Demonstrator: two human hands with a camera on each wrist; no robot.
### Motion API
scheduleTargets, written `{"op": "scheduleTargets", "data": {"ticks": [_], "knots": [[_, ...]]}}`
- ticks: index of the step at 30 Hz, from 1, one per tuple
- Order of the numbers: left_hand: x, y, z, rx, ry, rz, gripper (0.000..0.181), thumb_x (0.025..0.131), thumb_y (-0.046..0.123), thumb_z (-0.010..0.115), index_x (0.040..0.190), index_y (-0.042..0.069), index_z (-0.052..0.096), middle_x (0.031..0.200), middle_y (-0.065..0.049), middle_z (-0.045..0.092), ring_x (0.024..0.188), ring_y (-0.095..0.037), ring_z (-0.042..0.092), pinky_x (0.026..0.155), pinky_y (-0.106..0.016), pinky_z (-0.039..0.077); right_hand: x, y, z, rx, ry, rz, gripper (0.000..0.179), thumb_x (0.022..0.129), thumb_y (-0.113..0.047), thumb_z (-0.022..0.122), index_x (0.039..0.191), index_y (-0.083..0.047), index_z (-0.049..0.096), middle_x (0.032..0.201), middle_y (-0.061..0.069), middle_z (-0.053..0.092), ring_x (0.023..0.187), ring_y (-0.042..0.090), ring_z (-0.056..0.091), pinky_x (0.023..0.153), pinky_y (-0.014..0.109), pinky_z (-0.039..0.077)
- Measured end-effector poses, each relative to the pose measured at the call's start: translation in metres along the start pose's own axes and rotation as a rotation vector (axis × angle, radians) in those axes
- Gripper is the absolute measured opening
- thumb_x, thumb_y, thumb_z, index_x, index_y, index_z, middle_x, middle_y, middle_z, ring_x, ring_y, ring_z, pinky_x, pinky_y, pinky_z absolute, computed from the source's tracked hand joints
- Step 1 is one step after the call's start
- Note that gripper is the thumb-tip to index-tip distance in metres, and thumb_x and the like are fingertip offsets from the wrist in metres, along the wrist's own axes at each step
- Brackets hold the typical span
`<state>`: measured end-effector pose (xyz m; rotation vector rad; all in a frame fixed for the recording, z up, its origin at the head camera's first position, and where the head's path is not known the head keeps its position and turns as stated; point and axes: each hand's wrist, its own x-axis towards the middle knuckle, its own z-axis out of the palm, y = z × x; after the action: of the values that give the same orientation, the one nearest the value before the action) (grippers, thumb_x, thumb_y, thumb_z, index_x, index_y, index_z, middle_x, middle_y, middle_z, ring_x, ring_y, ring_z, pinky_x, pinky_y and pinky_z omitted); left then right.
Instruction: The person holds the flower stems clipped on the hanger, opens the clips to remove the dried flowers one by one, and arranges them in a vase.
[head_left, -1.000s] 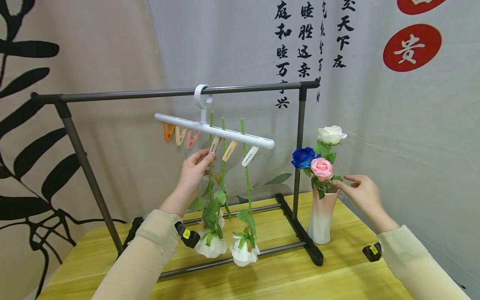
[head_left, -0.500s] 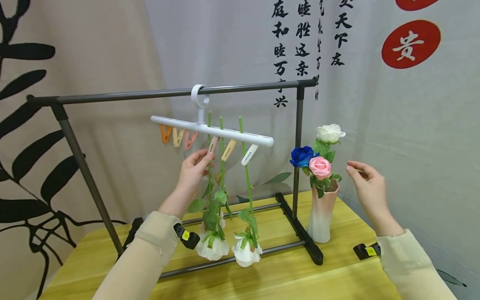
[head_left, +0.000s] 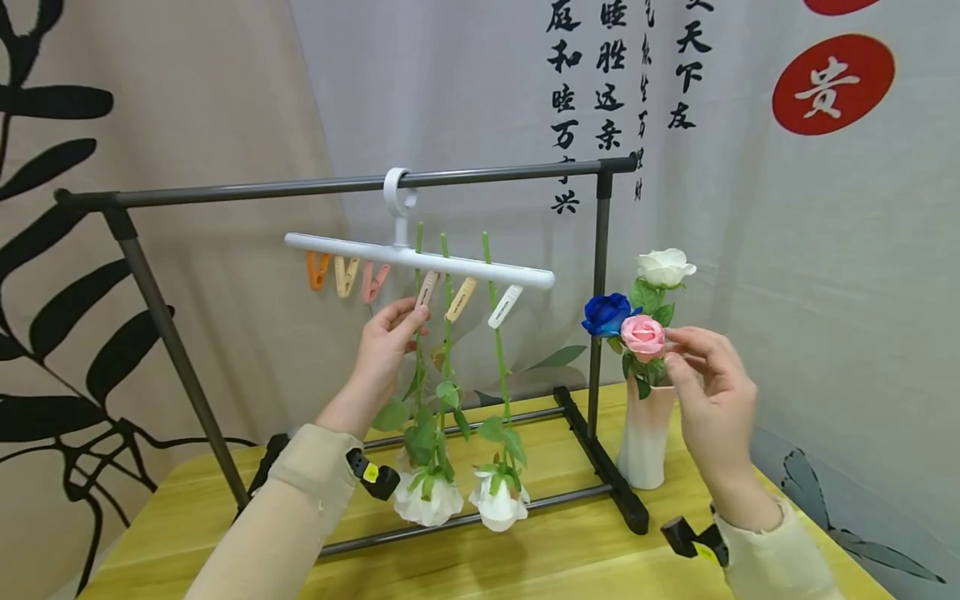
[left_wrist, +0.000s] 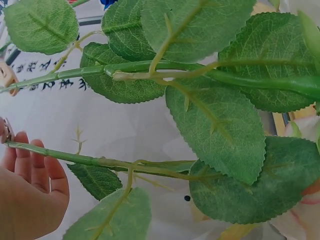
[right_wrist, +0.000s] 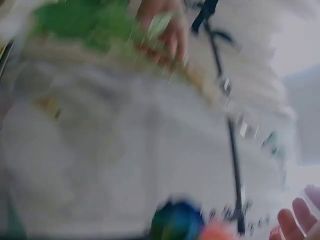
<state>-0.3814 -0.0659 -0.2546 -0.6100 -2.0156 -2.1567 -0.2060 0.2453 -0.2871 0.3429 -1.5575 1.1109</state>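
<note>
A white clip hanger (head_left: 495, 270) hangs by its hook from the rack's bar. My left hand (head_left: 386, 337) pinches a beige-pink clothespin (head_left: 427, 290) on it, right where a rose stem passes. Green stems stand upside down at the right-hand clips, with white roses (head_left: 501, 503) low over the table. In the left wrist view, leaves (left_wrist: 215, 125) fill the foreground. My right hand (head_left: 716, 400), fingers loosely bent and holding nothing, is beside the pink rose (head_left: 642, 337). Blue (head_left: 607, 315) and white roses (head_left: 666, 267) share its vase (head_left: 645, 442). The right wrist view is blurred.
The dark metal rack (head_left: 255, 193) stands on the yellow wooden table (head_left: 570, 558), its black foot (head_left: 603, 467) just left of the vase. An orange clothespin (head_left: 318, 271) and two others hang on the hanger's left half. A printed cloth (head_left: 480, 108) hangs behind.
My right hand draws back from the vase, then comes left and nearer to the camera beside the pink rose. The hanger turns slightly. My left hand stays at the same clothespin.
</note>
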Motion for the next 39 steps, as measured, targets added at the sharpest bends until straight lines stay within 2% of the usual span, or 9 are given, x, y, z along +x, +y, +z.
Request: {"op": "scheduleTargets", "data": {"ticks": [4,7,11,16,19,22,26,33,39], "knots": [[-0.001,0.001,0.000,0.007,0.012,-0.006,0.038,0.098,0.022,0.060,0.130,0.002,0.054,0.107,-0.006,0.065,0.081,-0.009,0.058,0.072,-0.028,0.043,-0.013,-0.018,0.032,0.243,-0.085,-0.129,0.026,0.083,0.018,0.054,0.107,0.014,0.063,0.108,0.012,0.063,0.096,0.023,0.057,0.083,0.027,0.046],[0.000,0.001,0.001,0.013,0.018,-0.010,0.038,0.098,0.022,0.060,0.129,0.001,0.054,0.102,-0.002,0.066,0.080,-0.009,0.058,0.072,-0.028,0.043,-0.023,-0.024,0.053,0.312,-0.168,-0.117,0.027,0.084,0.017,0.055,0.109,0.012,0.063,0.110,0.015,0.062,0.098,0.022,0.057,0.085,0.029,0.046],[0.000,0.000,0.002,0.008,0.027,-0.018,0.038,0.097,0.021,0.062,0.128,0.001,0.054,0.093,0.009,0.064,0.079,-0.008,0.058,0.071,-0.027,0.042,-0.034,-0.022,0.077,0.289,-0.247,-0.001,0.025,0.088,0.011,0.058,0.113,0.009,0.062,0.112,0.011,0.061,0.098,0.021,0.058,0.086,0.028,0.047],[-0.002,-0.002,0.001,-0.009,0.046,-0.024,0.039,0.097,0.020,0.062,0.128,0.000,0.053,0.096,0.007,0.064,0.079,-0.008,0.058,0.070,-0.025,0.042,-0.043,-0.016,0.099,0.325,-0.252,0.225,0.024,0.091,0.005,0.060,0.115,0.005,0.063,0.109,0.000,0.062,0.099,0.018,0.060,0.084,0.025,0.049],[-0.002,-0.002,0.002,0.001,0.048,-0.030,0.040,0.097,0.021,0.062,0.130,0.001,0.052,0.102,0.002,0.064,0.080,-0.008,0.058,0.071,-0.026,0.043,-0.046,-0.016,0.108,0.373,-0.251,0.317,0.025,0.092,0.003,0.060,0.117,0.005,0.062,0.109,0.000,0.063,0.100,0.019,0.060,0.083,0.025,0.050],[-0.002,-0.001,0.004,0.006,0.044,-0.030,0.042,0.096,0.023,0.063,0.131,0.003,0.052,0.111,-0.005,0.064,0.081,-0.009,0.059,0.073,-0.027,0.042,-0.040,-0.018,0.118,0.412,-0.286,0.351,0.026,0.093,0.001,0.059,0.118,0.005,0.061,0.111,0.003,0.062,0.102,0.022,0.060,0.083,0.027,0.050],[0.002,0.001,0.007,0.008,0.053,-0.010,0.041,0.096,0.025,0.064,0.130,0.004,0.053,0.116,-0.008,0.063,0.081,-0.010,0.059,0.075,-0.030,0.041,-0.020,-0.018,0.139,0.445,-0.361,0.371,0.026,0.094,-0.006,0.060,0.120,0.000,0.062,0.112,0.010,0.063,0.102,0.028,0.060,0.084,0.029,0.050],[0.004,0.002,0.012,0.016,0.087,0.017,0.037,0.095,0.022,0.065,0.125,0.005,0.055,0.094,0.003,0.063,0.075,-0.009,0.058,0.071,-0.029,0.041,0.009,-0.007,0.173,0.512,-0.495,0.450,0.031,0.097,-0.011,0.056,0.125,0.001,0.059,0.124,0.015,0.061,0.109,0.033,0.059,0.086,0.034,0.049],[0.002,-0.001,0.013,0.021,0.083,0.021,0.036,0.094,0.018,0.065,0.126,0.006,0.054,0.087,0.001,0.063,0.072,-0.012,0.059,0.070,-0.028,0.043,0.019,-0.005,0.186,0.571,-0.565,0.551,0.040,0.099,-0.014,0.054,0.135,0.002,0.051,0.135,0.018,0.054,0.120,0.034,0.054,0.094,0.038,0.048]]}}
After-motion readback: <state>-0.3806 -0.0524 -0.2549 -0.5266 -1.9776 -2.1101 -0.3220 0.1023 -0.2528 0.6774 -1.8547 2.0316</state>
